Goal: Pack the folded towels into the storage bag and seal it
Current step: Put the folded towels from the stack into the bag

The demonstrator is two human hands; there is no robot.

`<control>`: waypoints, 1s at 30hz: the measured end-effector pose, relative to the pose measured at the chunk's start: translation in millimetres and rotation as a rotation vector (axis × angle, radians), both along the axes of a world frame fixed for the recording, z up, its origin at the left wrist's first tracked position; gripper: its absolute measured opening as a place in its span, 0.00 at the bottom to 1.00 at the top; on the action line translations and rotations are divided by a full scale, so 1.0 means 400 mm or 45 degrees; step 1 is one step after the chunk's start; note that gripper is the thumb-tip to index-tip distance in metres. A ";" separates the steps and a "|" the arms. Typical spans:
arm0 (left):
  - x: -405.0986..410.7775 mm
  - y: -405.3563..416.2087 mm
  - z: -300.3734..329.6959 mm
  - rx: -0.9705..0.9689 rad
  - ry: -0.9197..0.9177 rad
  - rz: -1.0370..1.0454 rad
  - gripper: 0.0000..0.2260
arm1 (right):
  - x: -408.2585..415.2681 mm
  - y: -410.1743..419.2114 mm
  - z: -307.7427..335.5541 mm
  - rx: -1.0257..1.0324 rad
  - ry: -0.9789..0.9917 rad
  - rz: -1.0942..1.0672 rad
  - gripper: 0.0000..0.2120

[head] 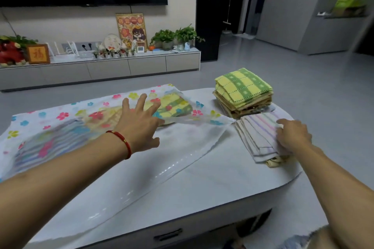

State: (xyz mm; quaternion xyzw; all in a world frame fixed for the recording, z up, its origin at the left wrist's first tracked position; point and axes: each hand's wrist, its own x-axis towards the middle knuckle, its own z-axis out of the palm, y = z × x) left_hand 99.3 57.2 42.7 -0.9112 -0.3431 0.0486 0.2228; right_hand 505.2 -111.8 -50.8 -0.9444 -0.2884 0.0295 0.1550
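Note:
A translucent storage bag (60, 115) printed with coloured flowers lies across the left of the white table (212, 186). Folded towels show through it: a striped one (50, 143) at the left and a yellow-green one (174, 105) at the far end. My left hand (139, 125) hovers over the bag with fingers spread, holding nothing. My right hand (291, 135) rests on a folded white towel with pastel stripes (257, 137) at the table's right, fingers curled on its edge. Behind that towel stands a stack of folded towels (242, 91), yellow-green checked on top.
The bag's clear open end (172, 166) fans out toward the table's front edge. A drawer handle (168, 234) sits below the front edge. Grey floor surrounds the table. A TV cabinet (101, 66) with plants and ornaments runs along the far wall.

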 end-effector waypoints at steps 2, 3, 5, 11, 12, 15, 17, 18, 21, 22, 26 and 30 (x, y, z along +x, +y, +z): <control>0.011 0.008 0.003 0.002 0.000 0.010 0.29 | 0.028 0.001 -0.032 -0.149 0.073 -0.015 0.22; 0.012 0.014 0.009 -0.005 -0.017 0.019 0.30 | 0.036 0.005 -0.037 -0.190 0.084 -0.012 0.22; 0.012 0.027 0.028 -0.034 -0.073 0.039 0.31 | 0.048 0.014 -0.033 -0.211 0.076 -0.031 0.20; 0.027 0.059 0.096 -0.096 -0.164 0.094 0.35 | 0.044 0.018 0.017 -0.056 0.169 -0.008 0.29; 0.030 0.061 0.106 -0.092 -0.167 0.094 0.36 | 0.039 0.017 0.034 -0.016 0.223 0.024 0.31; 0.036 0.065 0.127 -0.104 -0.170 0.111 0.36 | 0.021 0.013 0.102 0.118 0.424 0.123 0.37; 0.036 0.064 0.133 -0.135 -0.178 0.127 0.35 | -0.003 0.002 0.151 0.241 0.623 0.153 0.37; 0.037 0.063 0.135 -0.148 -0.179 0.130 0.35 | -0.022 -0.007 0.175 0.304 0.784 0.170 0.35; 0.041 0.059 0.140 -0.165 -0.171 0.137 0.34 | -0.086 -0.033 0.232 0.383 1.204 0.371 0.26; 0.043 0.058 0.143 -0.176 -0.173 0.140 0.34 | -0.113 -0.036 0.243 0.375 1.273 0.475 0.24; 0.052 0.057 0.157 -0.228 -0.203 0.145 0.30 | -0.289 0.023 0.231 0.216 1.443 0.853 0.16; 0.057 0.063 0.177 -0.215 -0.189 0.161 0.31 | -0.464 0.175 0.167 0.362 1.615 0.928 0.15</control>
